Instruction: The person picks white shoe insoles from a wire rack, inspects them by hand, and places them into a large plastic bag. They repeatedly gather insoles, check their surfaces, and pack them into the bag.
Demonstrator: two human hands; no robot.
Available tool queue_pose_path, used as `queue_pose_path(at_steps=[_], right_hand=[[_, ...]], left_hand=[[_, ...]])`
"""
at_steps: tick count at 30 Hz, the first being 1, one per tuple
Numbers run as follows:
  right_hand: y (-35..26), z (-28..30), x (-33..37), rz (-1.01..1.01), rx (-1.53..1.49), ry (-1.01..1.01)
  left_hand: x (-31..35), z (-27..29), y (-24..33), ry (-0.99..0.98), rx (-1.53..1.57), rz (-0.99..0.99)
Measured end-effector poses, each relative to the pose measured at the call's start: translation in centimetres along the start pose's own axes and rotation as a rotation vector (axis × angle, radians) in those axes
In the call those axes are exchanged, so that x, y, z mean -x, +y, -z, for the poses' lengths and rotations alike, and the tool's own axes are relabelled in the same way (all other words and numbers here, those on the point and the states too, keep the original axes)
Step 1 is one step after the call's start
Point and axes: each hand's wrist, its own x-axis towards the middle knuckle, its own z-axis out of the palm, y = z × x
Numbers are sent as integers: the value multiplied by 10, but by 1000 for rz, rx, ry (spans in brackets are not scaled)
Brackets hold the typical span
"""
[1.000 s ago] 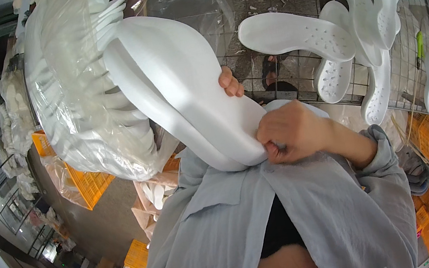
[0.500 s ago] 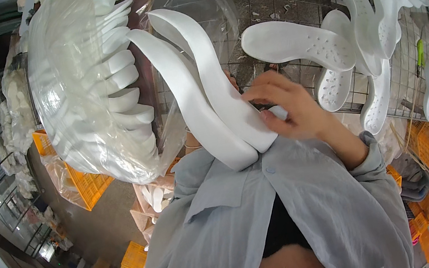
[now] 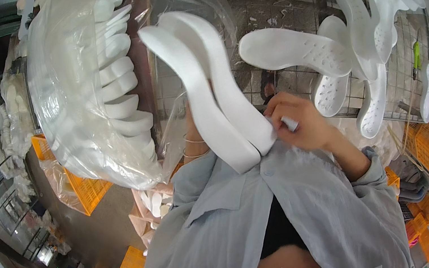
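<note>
A pair of white foam shoe soles (image 3: 196, 94) stands upright side by side in front of my chest, their lower ends near the shirt buttons. My right hand (image 3: 299, 122) is at the lower right edge of the pair, fingers curled closed around a small pale grey-white object (image 3: 289, 122) whose end pokes out; its kind is unclear. Behind the soles, on their left, my left forearm (image 3: 192, 138) shows with thin bands on it. The soles hide my left hand and its fingers.
Left, a clear plastic bag (image 3: 71, 102) holds many stacked white soles. Loose white soles with dimples (image 3: 297, 47) lie on a wire mesh rack (image 3: 410, 42) at the right, beside a green-handled tool (image 3: 416, 55). Orange crates (image 3: 86, 185) stand on both sides.
The upper ends of the soles have shifted slightly. My right hand has turned and closed, and the pale object now sticks out of it. More of my left forearm shows.
</note>
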Motion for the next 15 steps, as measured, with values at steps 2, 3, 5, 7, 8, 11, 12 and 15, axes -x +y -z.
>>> queue_pose_path(at_steps=[2, 3, 5, 7, 8, 11, 12, 15], right_hand=[[25, 26, -6, -371, 465, 162], [39, 41, -11, -458, 892, 179], [69, 75, -21, -560, 1075, 14], [87, 99, -21, -620, 717, -22], [90, 106, -21, -625, 343, 64], [81, 106, -19, -618, -1002, 442], [73, 98, -16, -376, -1199, 365], [51, 76, -21, -244, -1359, 315]], left_hand=[[-5, -10, 11, 10, -12, -41], [-10, -17, 18, 3, -40, -32], [-22, -33, 34, 97, -42, -18], [-36, -49, 46, 235, -158, 41], [-42, -55, 51, 234, -143, 63], [-61, -66, 57, 194, -176, 67], [-67, -67, 55, 189, -239, 38], [-81, -66, 44, 148, -396, 2]])
